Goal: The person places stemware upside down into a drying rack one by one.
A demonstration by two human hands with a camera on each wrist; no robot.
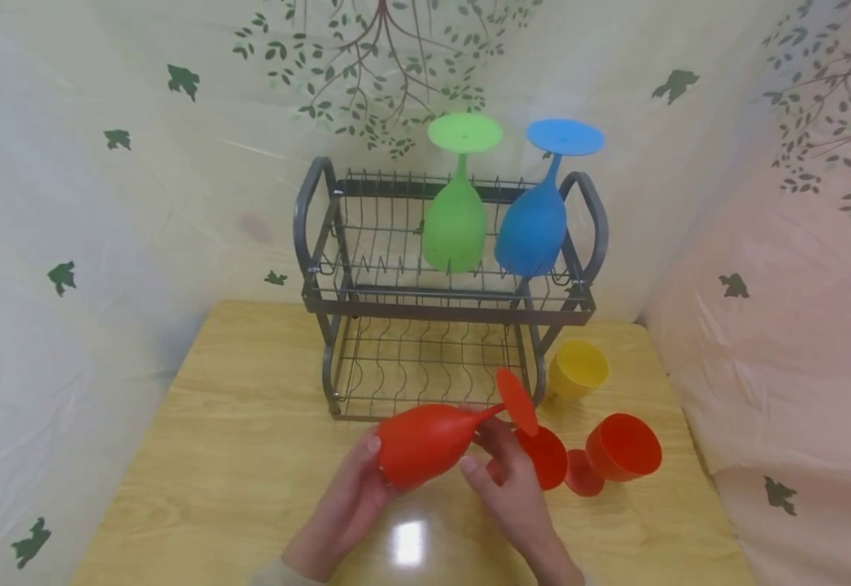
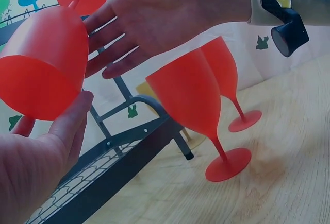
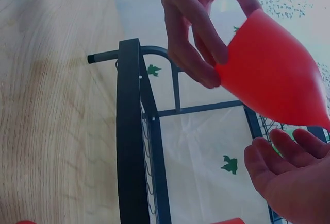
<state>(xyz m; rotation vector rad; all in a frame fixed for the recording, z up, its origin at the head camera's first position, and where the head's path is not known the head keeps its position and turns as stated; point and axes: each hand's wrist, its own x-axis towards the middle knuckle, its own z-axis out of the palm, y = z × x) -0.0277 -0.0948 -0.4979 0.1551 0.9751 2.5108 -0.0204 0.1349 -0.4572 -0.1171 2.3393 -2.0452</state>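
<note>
My left hand grips a red plastic goblet by the rim end of its bowl. The goblet lies tilted on its side in the air, its foot pointing right and up. Beside the stem is my right hand, its fingers loosely extended. In the right wrist view, the right fingers sit just below the narrow end of the bowl; whether they touch the stem cannot be told. Two more red goblets, a near one and a farther one, stand upright on the table to the right.
A dark two-tier dish rack stands at the back of the wooden table. On its upper tier, a green goblet and a blue goblet are upside down. A yellow goblet stands right of the rack. Printed cloth surrounds the table.
</note>
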